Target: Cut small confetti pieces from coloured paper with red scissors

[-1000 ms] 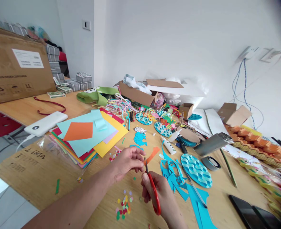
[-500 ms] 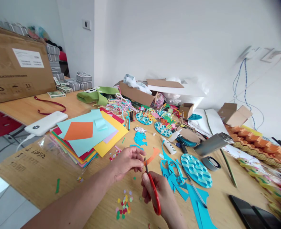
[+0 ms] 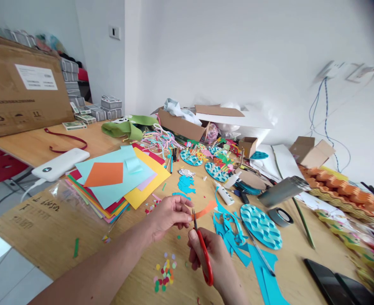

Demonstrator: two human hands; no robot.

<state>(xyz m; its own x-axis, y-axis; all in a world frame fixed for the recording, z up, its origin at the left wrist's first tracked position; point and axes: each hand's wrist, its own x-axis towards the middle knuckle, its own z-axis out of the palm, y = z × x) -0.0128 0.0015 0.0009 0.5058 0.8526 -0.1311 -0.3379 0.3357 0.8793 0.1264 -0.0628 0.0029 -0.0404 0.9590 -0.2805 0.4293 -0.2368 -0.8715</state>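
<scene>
My left hand (image 3: 168, 214) pinches one end of a narrow orange paper strip (image 3: 205, 209) just above the wooden table (image 3: 132, 279). My right hand (image 3: 211, 259) grips red-handled scissors (image 3: 202, 250), blades pointing up and meeting the strip close to my left fingertips. Below the hands lies a small heap of coloured paper dots (image 3: 164, 273). Blue paper offcuts (image 3: 234, 233) lie right of the scissors.
A stack of coloured paper sheets (image 3: 117, 178) lies at the left, with a white power bank (image 3: 60, 164) beside it. A blue wavy paper disc (image 3: 260, 225), a tape roll (image 3: 280, 217), a glue bottle (image 3: 225, 196) and a metal flask (image 3: 282, 191) sit to the right. Cardboard boxes (image 3: 187, 125) stand behind.
The free end of the orange strip has shifted slightly, dipping then lying flatter to the right. Both hands and the scissors stay almost where they were.
</scene>
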